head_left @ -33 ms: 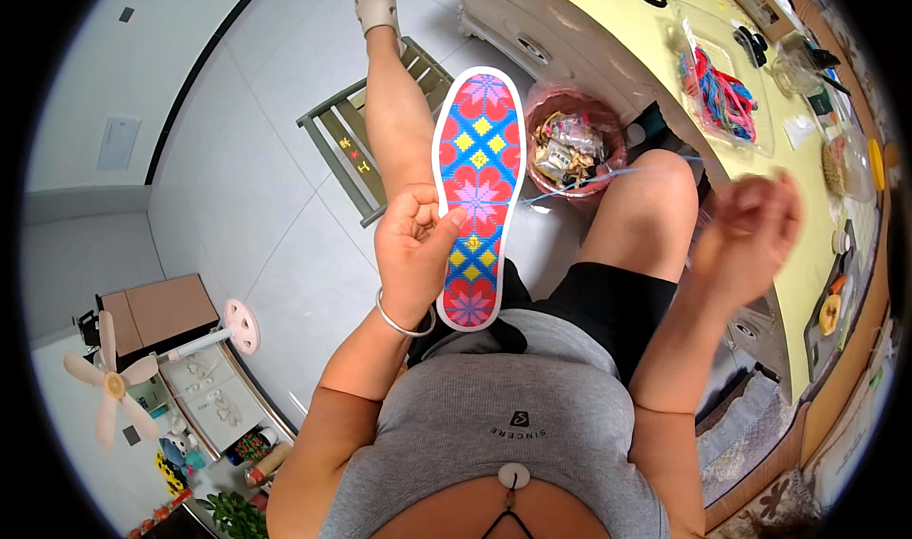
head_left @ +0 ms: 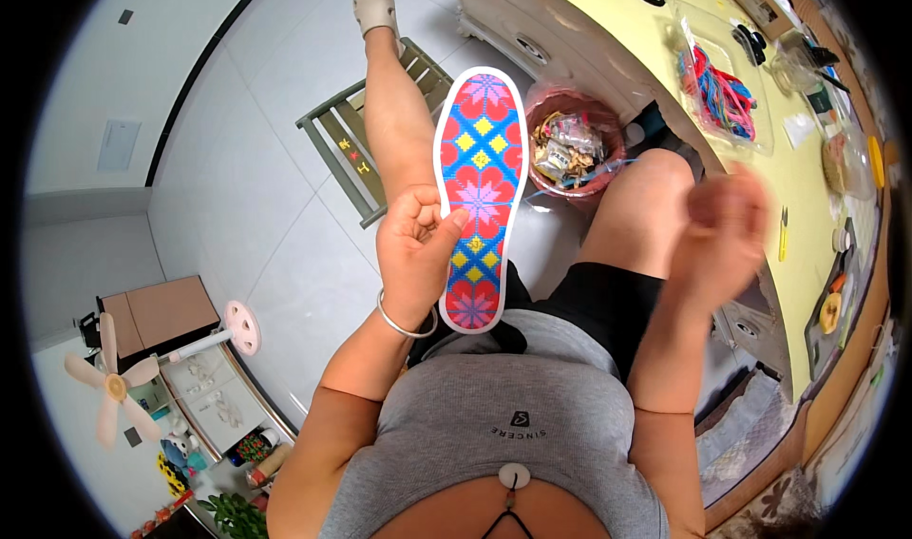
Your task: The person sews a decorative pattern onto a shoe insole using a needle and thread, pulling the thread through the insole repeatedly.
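Fingers and thumb of the left hand (head_left: 413,254) are closed on the left edge of an embroidered insole (head_left: 480,197), holding it upright above the lap, toe end up; its white rim runs unbroken all the way round the bright blue, red and yellow pattern. The right hand (head_left: 722,240) is raised off to the right, well apart from the insole, blurred, its fingers loosely curled; whether it pinches anything I cannot tell, though a thin thread (head_left: 608,169) crosses the gap between insole and that side. Open room lies to the left of the insole, over pale floor tiles (head_left: 237,207). Behind the insole's upper right stands a pink bin (head_left: 575,145) full of scraps, just beside the bare knee. A slatted green stool (head_left: 347,150) sits under the stretched-out left leg. The yellow table (head_left: 665,64) closes off the right side, its edge curving down past the right hand; on it lie a clear bag of coloured threads (head_left: 717,88) and small tools. A fan (head_left: 114,387) stands far at the lower left
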### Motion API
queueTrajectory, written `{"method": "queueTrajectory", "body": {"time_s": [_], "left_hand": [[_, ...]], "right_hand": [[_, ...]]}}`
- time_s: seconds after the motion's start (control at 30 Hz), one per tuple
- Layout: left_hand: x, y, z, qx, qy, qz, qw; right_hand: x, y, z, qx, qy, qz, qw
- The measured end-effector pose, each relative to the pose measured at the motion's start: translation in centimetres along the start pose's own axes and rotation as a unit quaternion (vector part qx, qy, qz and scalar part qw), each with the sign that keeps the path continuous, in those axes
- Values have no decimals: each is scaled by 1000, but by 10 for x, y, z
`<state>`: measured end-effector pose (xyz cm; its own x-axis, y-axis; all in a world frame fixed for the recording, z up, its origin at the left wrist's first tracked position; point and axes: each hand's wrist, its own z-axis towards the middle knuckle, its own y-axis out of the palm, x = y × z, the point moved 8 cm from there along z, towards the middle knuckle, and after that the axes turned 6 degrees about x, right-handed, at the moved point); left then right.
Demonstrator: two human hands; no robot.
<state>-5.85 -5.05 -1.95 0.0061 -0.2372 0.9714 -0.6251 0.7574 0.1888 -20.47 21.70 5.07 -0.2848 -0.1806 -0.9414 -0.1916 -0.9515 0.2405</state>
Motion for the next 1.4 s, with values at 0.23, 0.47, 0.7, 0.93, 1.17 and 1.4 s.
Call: {"method": "queueTrajectory", "body": {"time_s": [0.23,0.47,0.7,0.93,1.17,1.4], "left_hand": [[16,16,-9,-17,3,19,1000],[17,18,-11,-22,18,19,999],[19,18,-13,-23,29,24,999],[24,17,-19,-16,120,113,986],[28,16,-21,15,198,170,965],[29,20,-30,1,283,243,928]], "right_hand": [[0,91,-95,-331,-256,-196,887],[0,95,-102,-325,-288,-224,873],[0,96,-103,-323,-291,-231,870],[3,100,-111,-373,-262,-254,853],[7,103,-112,-373,-212,-223,875],[16,104,-116,-384,-187,-202,881]]}}
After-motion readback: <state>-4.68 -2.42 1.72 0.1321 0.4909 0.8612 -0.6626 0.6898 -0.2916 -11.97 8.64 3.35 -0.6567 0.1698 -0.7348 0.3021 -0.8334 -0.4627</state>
